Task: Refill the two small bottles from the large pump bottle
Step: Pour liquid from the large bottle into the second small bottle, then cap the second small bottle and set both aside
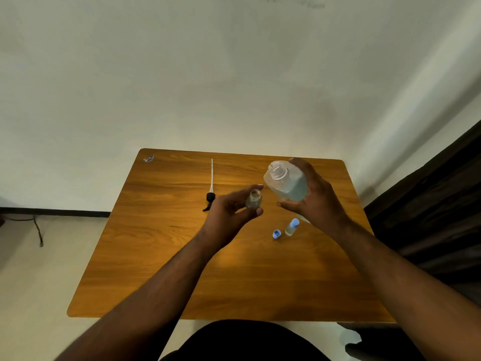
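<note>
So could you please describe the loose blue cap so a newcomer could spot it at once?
Start at the wooden table and look just in front of the right hand. There the capped small bottle stands, and the loose blue cap lies on the wood beside it, alone and hollow side showing.

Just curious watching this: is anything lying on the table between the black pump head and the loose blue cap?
Nothing on the wood there in the head view; only the left hand, holding an open small bottle, hangs above the stretch between pump head and blue cap.
</note>
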